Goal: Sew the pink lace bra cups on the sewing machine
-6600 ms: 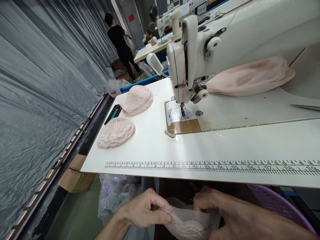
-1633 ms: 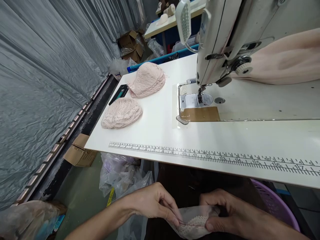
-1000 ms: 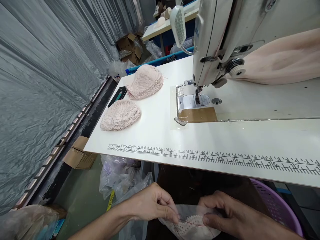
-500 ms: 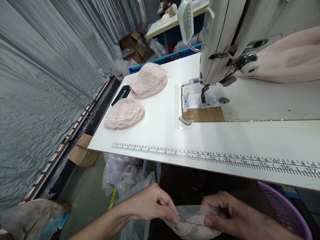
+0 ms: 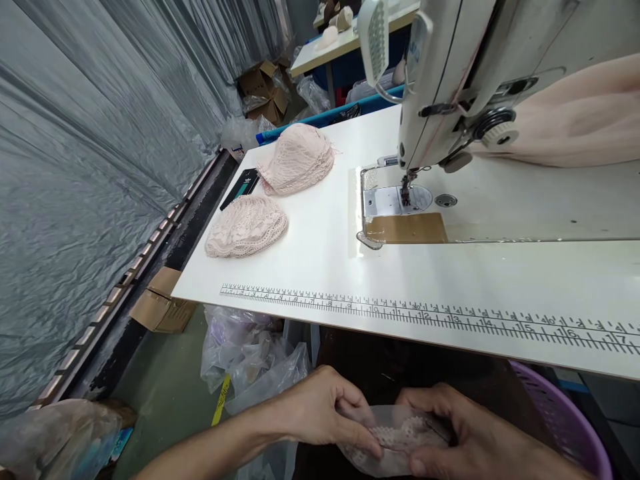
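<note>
At the bottom of the view, below the table's front edge, a pale pink lace piece [image 5: 400, 440] with sheer mesh is stretched between my hands. My left hand [image 5: 335, 413] pinches its left side between thumb and fingers. On the other side my right hand [image 5: 455, 433] grips it, thumb on top and fingers curled behind. Part of the lace is hidden by the fingers. Two stacks of similar pink lace, a nearer lace stack [image 5: 247, 227] and a farther lace stack [image 5: 300, 160], lie on the table's left part, away from my hands.
A sewing machine [image 5: 445, 100] stands on the white table [image 5: 310, 267], which has a printed ruler [image 5: 425, 313]. Pink fabric [image 5: 580, 120] lies behind it. A black packet [image 5: 241, 188] sits by the stacks. Below are plastic bags [image 5: 250, 353], a purple basket [image 5: 565, 427] and a cardboard box [image 5: 163, 303].
My left hand has shifted right, closer to my right hand, along the lace piece. The lace is bunched shorter between them, and its scalloped edge shows more toward the right.
</note>
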Demonstrator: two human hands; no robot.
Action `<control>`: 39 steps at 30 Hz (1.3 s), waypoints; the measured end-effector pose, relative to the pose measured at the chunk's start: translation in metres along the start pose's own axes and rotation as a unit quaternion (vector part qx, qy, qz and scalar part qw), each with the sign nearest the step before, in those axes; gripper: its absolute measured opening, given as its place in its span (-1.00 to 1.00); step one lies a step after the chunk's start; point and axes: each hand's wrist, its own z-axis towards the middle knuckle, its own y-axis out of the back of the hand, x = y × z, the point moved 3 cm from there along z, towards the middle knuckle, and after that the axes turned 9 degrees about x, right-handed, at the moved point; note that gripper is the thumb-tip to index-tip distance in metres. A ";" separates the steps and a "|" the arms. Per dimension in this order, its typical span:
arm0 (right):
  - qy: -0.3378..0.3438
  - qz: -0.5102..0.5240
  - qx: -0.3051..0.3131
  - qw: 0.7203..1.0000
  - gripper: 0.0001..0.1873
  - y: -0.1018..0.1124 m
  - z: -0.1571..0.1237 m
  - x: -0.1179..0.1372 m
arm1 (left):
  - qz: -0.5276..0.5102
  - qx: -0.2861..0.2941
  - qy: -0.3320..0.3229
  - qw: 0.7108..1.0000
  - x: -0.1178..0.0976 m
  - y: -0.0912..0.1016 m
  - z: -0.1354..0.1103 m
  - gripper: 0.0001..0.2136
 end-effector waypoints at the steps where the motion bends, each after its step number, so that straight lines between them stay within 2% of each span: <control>1: -0.006 -0.009 -0.010 1.000 -0.77 0.000 0.000 -0.002 | -0.004 -0.003 0.000 1.000 0.000 0.000 0.000 -0.67; 5: -0.030 -0.071 -0.064 0.995 -0.77 0.000 0.001 -0.007 | 0.026 -0.024 -0.017 0.999 -0.002 0.004 -0.005 -0.68; 9: 0.015 -0.025 -0.030 0.999 -0.70 -0.001 0.003 -0.003 | 0.020 -0.020 -0.013 1.000 -0.004 0.005 -0.007 -0.66; 13: 0.026 0.022 -0.013 0.999 -0.74 -0.003 0.004 0.000 | -0.006 0.003 -0.014 1.000 -0.008 0.000 -0.003 -0.63; 16: 0.022 0.034 -0.013 0.999 -0.76 -0.003 0.003 -0.001 | 0.015 -0.006 -0.014 1.000 -0.011 -0.001 -0.002 -0.65; 22: 0.032 0.049 -0.029 0.998 -0.67 0.004 -0.003 -0.010 | 0.000 0.004 -0.006 1.000 -0.006 0.003 -0.008 -0.70; 33: 0.019 -0.017 -0.079 0.997 -0.87 -0.004 -0.015 -0.004 | 0.064 0.018 -0.006 0.998 -0.008 0.000 -0.011 -0.80; 39: 0.016 -0.037 -0.099 0.994 -0.97 -0.007 -0.016 -0.009 | 0.075 0.017 -0.005 0.997 -0.001 -0.002 -0.008 -0.74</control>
